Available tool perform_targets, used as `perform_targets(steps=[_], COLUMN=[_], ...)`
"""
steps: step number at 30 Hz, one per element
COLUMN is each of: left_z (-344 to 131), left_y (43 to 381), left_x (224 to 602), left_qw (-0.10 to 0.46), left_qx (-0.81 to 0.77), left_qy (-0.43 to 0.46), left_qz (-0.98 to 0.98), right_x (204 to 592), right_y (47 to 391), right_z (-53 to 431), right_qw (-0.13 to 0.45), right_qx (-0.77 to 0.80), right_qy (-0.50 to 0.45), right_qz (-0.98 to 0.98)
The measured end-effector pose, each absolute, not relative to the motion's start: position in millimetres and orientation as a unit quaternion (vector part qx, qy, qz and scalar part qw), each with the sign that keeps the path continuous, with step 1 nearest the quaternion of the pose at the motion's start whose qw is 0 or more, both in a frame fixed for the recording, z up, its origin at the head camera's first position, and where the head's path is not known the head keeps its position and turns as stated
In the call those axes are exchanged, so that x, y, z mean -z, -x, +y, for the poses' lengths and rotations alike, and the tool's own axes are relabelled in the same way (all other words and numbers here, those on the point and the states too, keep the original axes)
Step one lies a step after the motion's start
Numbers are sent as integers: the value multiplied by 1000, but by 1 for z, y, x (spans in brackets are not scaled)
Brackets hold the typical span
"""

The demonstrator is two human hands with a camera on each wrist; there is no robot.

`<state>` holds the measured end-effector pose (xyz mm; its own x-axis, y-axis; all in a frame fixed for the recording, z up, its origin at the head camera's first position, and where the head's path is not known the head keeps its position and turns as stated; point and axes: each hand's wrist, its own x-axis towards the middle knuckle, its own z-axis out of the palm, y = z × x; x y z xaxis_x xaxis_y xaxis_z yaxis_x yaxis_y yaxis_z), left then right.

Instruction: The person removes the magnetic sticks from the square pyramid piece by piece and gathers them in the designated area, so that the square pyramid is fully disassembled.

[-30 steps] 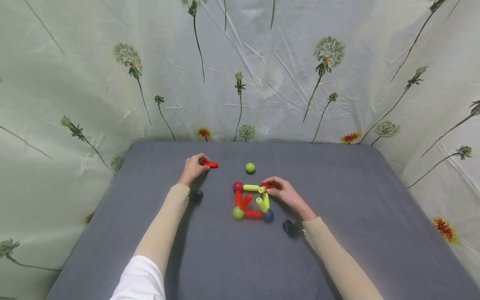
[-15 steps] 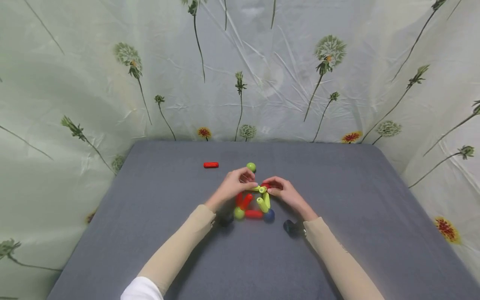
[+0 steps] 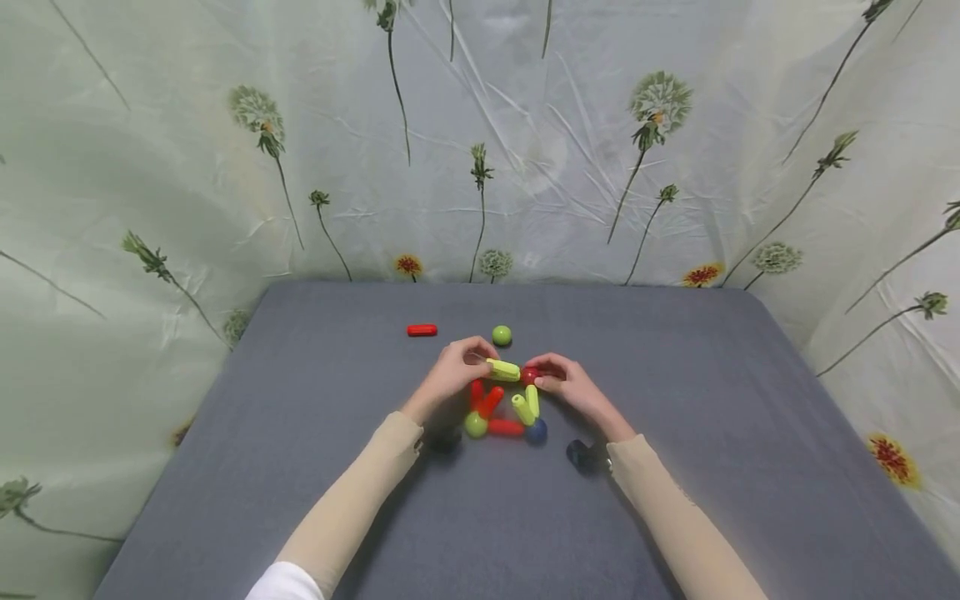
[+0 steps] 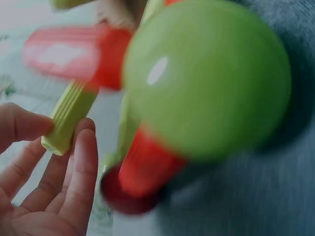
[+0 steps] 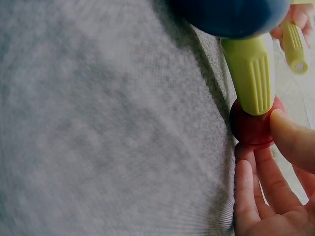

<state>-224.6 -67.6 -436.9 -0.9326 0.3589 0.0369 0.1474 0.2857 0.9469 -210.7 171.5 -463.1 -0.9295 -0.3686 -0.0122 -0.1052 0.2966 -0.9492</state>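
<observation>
Between thumb and fingertips, my left hand pinches a yellow-green toy rod; in the left wrist view the rod tilts in the fingers, off any ball. My right hand holds the red ball at the structure's far right corner, thumb against it in the right wrist view. A square of rods and balls lies on the table: green ball near left, blue ball near right. A red rod and a yellow-green rod stand up from these. The left hand hides the far left ball in the head view.
A loose red rod lies farther back on the left. A loose green ball sits behind the structure. The grey table ends at a flower-patterned cloth. Dark wrist devices hang under both arms.
My left hand let go of the loose red rod, moved right to the structure and pulled the upright yellow-green rod off the red ball, shifting it left. The right hand stayed put.
</observation>
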Motion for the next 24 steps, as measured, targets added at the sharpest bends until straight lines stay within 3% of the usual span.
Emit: perform_targets(steps=[5, 13, 24], left_z=[-103, -150, -159], left_y=[232, 251, 267], left_x=[440, 446, 451], left_qw=[55, -22, -79], left_qx=[-631, -558, -444], left_qy=[-102, 30, 53], left_qz=[767, 829, 891], right_x=[463, 461, 464], right_y=[210, 209, 210], right_z=[172, 173, 172], right_qw=[120, 120, 120], right_qx=[574, 575, 575], right_qy=[137, 135, 142], right_qz=[798, 798, 797])
